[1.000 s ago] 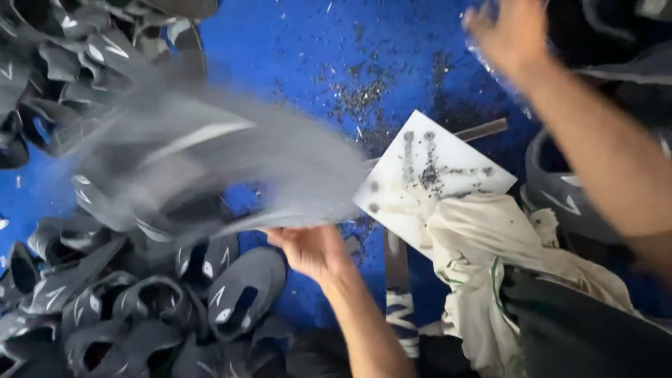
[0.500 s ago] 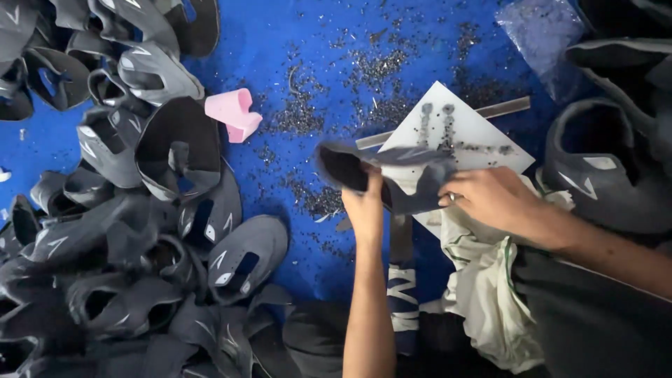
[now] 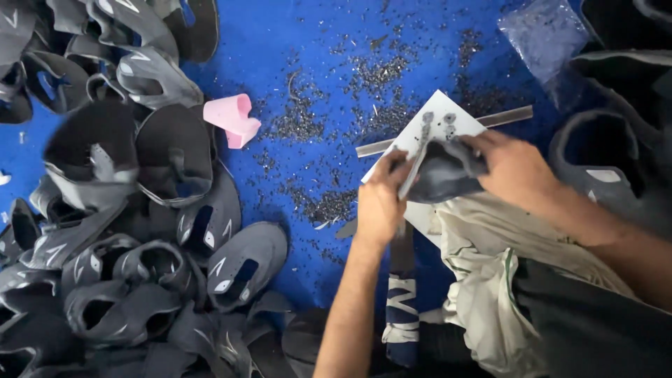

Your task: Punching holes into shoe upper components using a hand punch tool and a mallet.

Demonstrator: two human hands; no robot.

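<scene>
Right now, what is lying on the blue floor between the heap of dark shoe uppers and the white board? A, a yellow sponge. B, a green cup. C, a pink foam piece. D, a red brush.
C: a pink foam piece lies on the blue floor, right of the dark shoe uppers and left of the white board, where the left hand and right hand hold one dark upper.
</scene>
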